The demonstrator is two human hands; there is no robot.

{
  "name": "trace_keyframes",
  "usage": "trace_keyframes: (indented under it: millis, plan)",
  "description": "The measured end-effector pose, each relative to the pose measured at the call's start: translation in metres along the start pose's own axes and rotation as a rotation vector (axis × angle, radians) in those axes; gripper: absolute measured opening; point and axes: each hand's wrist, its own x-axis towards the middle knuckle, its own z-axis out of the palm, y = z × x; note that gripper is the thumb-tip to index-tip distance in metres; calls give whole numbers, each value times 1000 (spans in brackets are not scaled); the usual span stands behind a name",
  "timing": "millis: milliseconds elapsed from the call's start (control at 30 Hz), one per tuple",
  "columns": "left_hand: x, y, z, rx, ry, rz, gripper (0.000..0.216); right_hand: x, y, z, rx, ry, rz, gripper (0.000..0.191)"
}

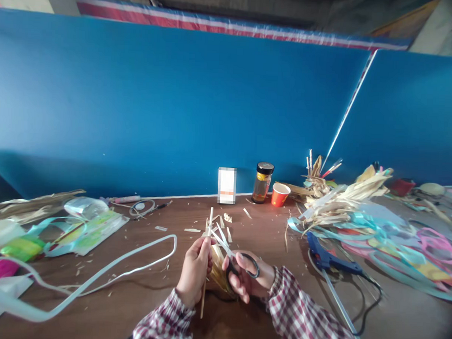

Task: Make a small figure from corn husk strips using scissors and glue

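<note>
My left hand grips a thin wooden stick held upright, with a bundle of dry straw-coloured husk bound low on it. My right hand holds black-handled scissors, fingers through the loops. The silver blades are parted and point up-left, their tips beside the top of the stick. Both hands hover over the brown table, close to my chest, in checked sleeves.
Husk offcuts litter the table ahead. A white cable loop lies left, a blue glue gun right, beside a heap of dry husks and coloured ribbons. A jar and orange cup stand against the blue wall.
</note>
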Motion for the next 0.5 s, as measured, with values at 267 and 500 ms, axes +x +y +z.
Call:
trace_keyframes:
  millis: [267,500]
  plan:
    - [-2,0,2,75,8,48,36,2,4,1,-23,41,-26,54]
    - [3,-4,-4,200,40,112,37,2,3,5,-86,156,-42,55]
